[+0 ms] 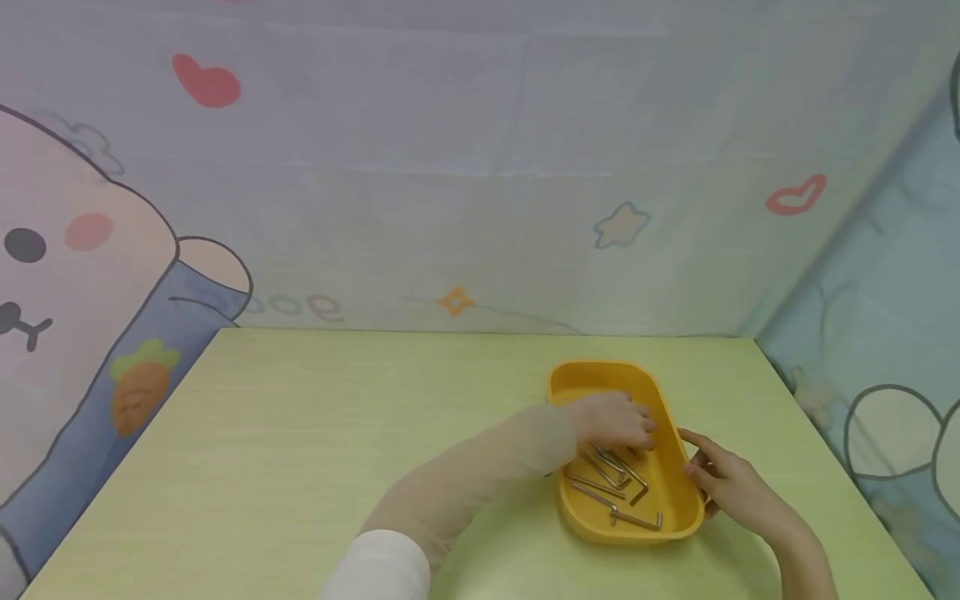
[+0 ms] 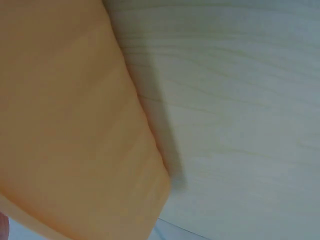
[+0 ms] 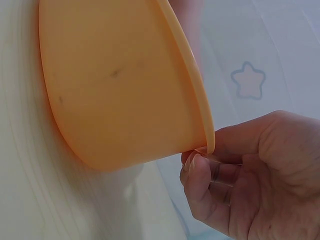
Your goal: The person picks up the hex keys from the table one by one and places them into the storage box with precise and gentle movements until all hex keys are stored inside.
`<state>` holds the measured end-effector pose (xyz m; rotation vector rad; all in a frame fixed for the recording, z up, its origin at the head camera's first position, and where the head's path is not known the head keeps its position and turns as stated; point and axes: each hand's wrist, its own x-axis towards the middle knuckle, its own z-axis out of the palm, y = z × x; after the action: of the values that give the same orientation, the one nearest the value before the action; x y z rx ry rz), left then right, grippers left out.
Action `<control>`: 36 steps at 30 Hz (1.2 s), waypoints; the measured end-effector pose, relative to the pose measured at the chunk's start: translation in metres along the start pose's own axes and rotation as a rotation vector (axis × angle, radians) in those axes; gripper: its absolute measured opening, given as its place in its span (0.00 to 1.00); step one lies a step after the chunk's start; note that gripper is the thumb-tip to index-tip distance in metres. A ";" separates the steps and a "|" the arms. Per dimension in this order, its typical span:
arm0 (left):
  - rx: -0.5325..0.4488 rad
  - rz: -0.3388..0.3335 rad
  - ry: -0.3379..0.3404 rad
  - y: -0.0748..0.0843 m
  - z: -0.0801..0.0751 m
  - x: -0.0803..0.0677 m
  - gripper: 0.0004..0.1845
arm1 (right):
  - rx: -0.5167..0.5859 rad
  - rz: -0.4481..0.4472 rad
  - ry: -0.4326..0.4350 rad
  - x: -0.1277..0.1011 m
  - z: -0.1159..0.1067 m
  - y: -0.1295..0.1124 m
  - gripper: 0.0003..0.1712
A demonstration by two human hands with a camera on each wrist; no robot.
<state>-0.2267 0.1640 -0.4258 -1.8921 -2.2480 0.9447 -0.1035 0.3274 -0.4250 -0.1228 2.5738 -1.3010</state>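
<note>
A yellow plastic tray [image 1: 675,500] with rounded corners stands on the table's right half. Several metal hex keys [image 1: 636,520], L-shaped, lie loose in its near half. My left hand [image 1: 611,419] reaches over the tray's left wall, back upward and fingers bent down over the inside. What lies under those fingers is hidden. At the right wall my right hand [image 1: 731,483] grips the rim; in the right wrist view its fingers [image 3: 200,175] curl at the lip. Only the tray's outer wall [image 2: 75,110] and table fill most of the left wrist view.
The light wooden table [image 1: 300,433] extends left of the tray. A printed cloth [image 1: 420,167] hangs behind its back edge, and more cloth [image 1: 885,292] hangs along the right side. A white sleeve [image 1: 378,567] covers part of the left arm.
</note>
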 end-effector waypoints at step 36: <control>-0.220 -0.110 0.080 0.002 -0.009 -0.021 0.18 | -0.038 0.001 0.003 0.004 -0.004 0.000 0.32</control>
<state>-0.2157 0.1489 -0.4122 -1.8245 -2.4671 0.6185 -0.1080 0.3298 -0.4228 -0.1262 2.6014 -1.2536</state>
